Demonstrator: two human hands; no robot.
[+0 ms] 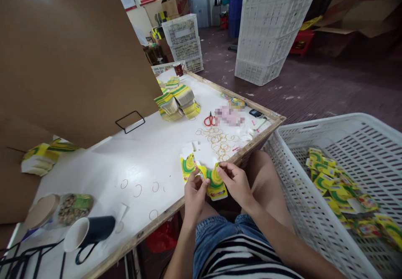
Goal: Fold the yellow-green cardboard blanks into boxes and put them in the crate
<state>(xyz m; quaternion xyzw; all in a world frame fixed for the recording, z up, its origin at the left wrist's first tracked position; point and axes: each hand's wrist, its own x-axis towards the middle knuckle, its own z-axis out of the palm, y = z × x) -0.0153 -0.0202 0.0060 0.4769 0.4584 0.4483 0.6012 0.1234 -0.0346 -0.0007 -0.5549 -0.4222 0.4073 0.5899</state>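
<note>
Between my two hands is a yellow and green printed carton [216,179], partly unfolded, held over the table's front edge. My left hand [195,189] pinches its left side with thumb and fingers. At its upper right side, my right hand [234,180] grips the card with thumb and forefinger. Just behind it on the white table [141,162] lies another flat yellow carton [188,164] with white flaps. Rubber bands [220,143] are scattered beyond the cartons, near red-handled scissors [210,119].
Bundled flat cartons [177,99] are piled at the back. A white basket [333,132] with folded yellow boxes [336,183] stands at right. A dark mug [97,231] lies tipped at the left, beside a jar [75,208]. A phone [256,113] rests near the right edge.
</note>
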